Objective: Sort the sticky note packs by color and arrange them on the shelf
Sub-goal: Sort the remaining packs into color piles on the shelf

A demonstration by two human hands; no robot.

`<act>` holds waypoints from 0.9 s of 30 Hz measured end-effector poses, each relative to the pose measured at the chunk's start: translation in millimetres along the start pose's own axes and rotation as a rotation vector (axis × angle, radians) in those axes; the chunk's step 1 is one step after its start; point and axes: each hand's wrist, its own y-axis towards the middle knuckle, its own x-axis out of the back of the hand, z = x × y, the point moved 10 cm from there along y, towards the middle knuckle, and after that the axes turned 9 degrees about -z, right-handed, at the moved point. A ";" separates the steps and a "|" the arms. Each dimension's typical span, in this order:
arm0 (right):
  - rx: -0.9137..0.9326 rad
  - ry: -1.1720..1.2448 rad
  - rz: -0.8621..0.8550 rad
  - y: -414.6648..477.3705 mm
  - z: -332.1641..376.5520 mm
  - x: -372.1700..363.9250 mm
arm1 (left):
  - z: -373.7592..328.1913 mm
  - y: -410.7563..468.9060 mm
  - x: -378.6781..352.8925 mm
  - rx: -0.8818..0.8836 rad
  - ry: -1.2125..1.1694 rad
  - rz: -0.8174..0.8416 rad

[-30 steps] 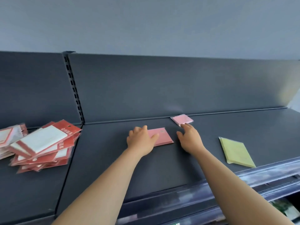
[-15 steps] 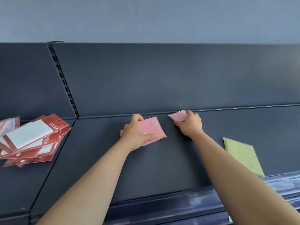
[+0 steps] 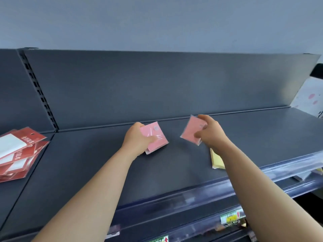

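Where 1 second ago both pink packs lay flat on the shelf point(image 3: 87, 163), we now hold them. Our left hand point(image 3: 138, 138) curls round the left pink pack point(image 3: 157, 137), low over the shelf. Our right hand point(image 3: 209, 133) pinches the right pink pack point(image 3: 191, 131), lifted and tilted. We judge they can now be stacked together, left of the yellow pack point(image 3: 216, 161).

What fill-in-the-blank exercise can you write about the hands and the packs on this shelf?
The left hand grips the left pack, coloured ___.
The right hand grips the right pack, of the ___ colour.
A third pack, partly behind the right forearm, is ___.
The red pile lies to the ___ of both hands.
Missing words: pink; same; yellow; left.
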 end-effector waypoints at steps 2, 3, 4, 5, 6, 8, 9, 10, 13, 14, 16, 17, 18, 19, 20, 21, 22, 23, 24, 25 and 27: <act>-0.061 0.044 -0.086 0.2 -16.8 35.9 | -13.9 -13.5 -24.7 0.021 -0.081 0.038; -0.097 0.045 -0.118 -0.1 -28.0 52.4 | -19.1 -20.1 -37.7 0.042 -0.122 0.059; -0.122 0.028 -0.144 -1.3 -38.9 68.0 | -23.0 -26.6 -49.8 0.065 -0.154 0.079; -0.154 -0.014 -0.159 -5.1 -50.5 81.6 | -26.7 -33.2 -61.3 0.082 -0.169 0.101; -0.180 -0.063 -0.175 -9.6 -61.9 93.1 | -29.8 -39.4 -72.6 0.091 -0.171 0.123; -0.234 -0.134 -0.175 -20.8 -82.5 106.3 | -33.7 -49.6 -93.5 0.098 -0.165 0.156; -0.252 -0.153 -0.168 -25.6 -90.7 108.7 | -35.1 -54.4 -102.0 0.107 -0.172 0.159; -0.262 -0.174 -0.167 -29.5 -95.5 110.0 | -36.0 -58.4 -108.8 0.119 -0.185 0.155; -0.264 -0.182 -0.169 -31.9 -99.3 108.6 | -40.5 -67.1 -121.4 0.135 -0.211 0.130; -0.267 -0.172 -0.164 -32.1 -99.5 106.2 | -41.6 -68.7 -123.7 0.137 -0.217 0.124; -0.266 -0.164 -0.157 -32.5 -99.2 101.9 | -40.2 -69.9 -126.5 0.160 -0.258 0.112; -0.265 -0.162 -0.156 -33.1 -98.3 100.2 | -37.0 -69.2 -127.4 0.185 -0.294 0.109; -0.264 -0.151 -0.155 -33.0 -97.6 97.8 | -32.3 -68.4 -127.6 0.216 -0.332 0.108; -0.263 -0.130 -0.150 -33.2 -96.3 95.1 | -28.6 -68.3 -126.2 0.247 -0.368 0.108; -0.265 -0.104 -0.143 -33.0 -94.9 91.5 | -25.4 -67.6 -125.0 0.266 -0.392 0.111; -0.270 -0.078 -0.130 -33.1 -93.8 87.1 | -23.1 -67.0 -123.5 0.273 -0.404 0.120; -0.269 -0.054 -0.117 -32.3 -92.7 82.0 | -20.7 -65.5 -122.0 0.271 -0.416 0.128; -0.265 -0.030 -0.107 -31.7 -90.7 76.2 | -18.5 -64.8 -119.6 0.273 -0.425 0.134; -0.255 -0.004 -0.100 -30.8 -87.7 70.3 | -16.8 -63.8 -115.4 0.269 -0.438 0.130; -0.246 0.021 -0.092 -29.8 -83.7 64.5 | -14.3 -62.5 -109.0 0.266 -0.445 0.113; -0.242 0.101 -0.081 -27.1 -75.3 52.2 | -8.5 -56.8 -88.7 0.251 -0.445 0.032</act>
